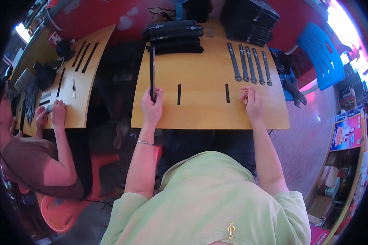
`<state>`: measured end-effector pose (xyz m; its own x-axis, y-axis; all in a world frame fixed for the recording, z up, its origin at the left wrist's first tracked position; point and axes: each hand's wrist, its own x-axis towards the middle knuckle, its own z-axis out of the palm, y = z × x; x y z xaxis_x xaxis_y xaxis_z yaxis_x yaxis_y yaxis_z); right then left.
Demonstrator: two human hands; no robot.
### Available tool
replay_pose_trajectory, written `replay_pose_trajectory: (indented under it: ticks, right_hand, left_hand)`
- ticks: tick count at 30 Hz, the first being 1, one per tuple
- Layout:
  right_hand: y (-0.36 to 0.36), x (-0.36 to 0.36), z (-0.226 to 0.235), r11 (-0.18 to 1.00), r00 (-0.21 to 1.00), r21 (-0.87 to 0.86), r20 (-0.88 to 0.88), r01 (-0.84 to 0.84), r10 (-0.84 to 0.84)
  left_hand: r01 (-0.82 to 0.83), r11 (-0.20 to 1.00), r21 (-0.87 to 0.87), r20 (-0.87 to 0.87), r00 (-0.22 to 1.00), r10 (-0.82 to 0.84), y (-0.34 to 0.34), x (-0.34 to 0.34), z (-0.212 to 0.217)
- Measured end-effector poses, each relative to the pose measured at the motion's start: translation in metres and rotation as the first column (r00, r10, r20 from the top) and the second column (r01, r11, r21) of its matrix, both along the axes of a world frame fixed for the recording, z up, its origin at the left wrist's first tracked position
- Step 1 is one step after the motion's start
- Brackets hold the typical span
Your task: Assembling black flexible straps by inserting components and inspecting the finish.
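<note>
My left hand (152,102) is closed round the lower end of a long black strap (152,69), which points away from me toward the back of the table. My right hand (251,100), fingers bent together, pinches a thin yellowish stick-like tool (264,84); its exact kind is too small to tell. Between my hands, two short black strips lie apart on the wooden table, a left strip (179,94) and a right strip (227,93). Beyond my right hand several dark straps with rounded ends (247,64) lie side by side.
Black bundles (173,36) are piled at the table's back left, and a taller black stack (249,20) stands at the back right. A blue chair (321,55) is to the right. On the left, a co-worker (39,163) handles something at another table (79,106) with black straps.
</note>
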<state>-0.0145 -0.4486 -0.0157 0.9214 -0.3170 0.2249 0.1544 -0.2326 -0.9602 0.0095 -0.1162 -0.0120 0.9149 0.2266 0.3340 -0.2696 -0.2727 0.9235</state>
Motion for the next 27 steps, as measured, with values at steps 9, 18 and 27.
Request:
replay_pose_trajectory:
  ticks: [9, 18, 27]
  right_hand:
    - [-0.001, -0.002, 0.005, 0.998, 1.0, -0.063, -0.014, 0.008, -0.009]
    - [0.0, -0.007, 0.009, 0.997, 0.997, -0.082, -0.07, 0.012, -0.018]
    - [0.001, -0.008, 0.015, 0.999, 0.999, -0.037, -0.037, -0.006, 0.005]
  left_hand:
    - [0.008, 1.0, -0.001, 0.005, 1.0, -0.008, -0.001, 0.001, -0.001]
    - [-0.006, 0.998, 0.056, 0.026, 1.0, 0.005, -0.006, -0.001, 0.005]
    - [-0.029, 0.998, 0.061, -0.102, 0.994, 0.035, 0.003, 0.005, -0.009]
